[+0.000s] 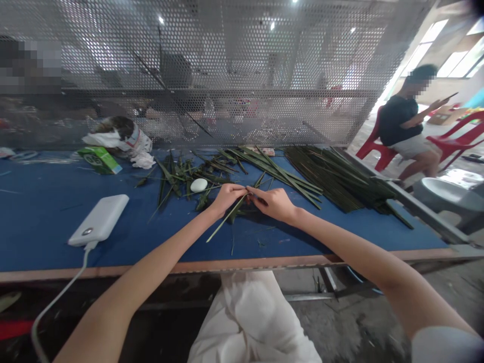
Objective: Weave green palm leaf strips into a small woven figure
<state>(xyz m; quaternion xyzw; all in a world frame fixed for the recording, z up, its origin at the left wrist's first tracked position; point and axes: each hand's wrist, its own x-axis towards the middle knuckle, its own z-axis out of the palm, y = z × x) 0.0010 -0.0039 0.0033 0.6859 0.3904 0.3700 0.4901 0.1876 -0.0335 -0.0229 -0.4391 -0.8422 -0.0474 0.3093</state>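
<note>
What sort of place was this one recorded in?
Probably a small workshop or craft workspace, though the pictures don't settle which. A blue-topped worktable backed by a perforated metal screen, long green leaves heaped on it, and red chairs beyond point that way.

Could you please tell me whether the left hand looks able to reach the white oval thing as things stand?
Probably yes: the white oval thing lies close to the left hand, its top uncovered, though the fingers seem busy pinching a strip and might need freeing.
</note>
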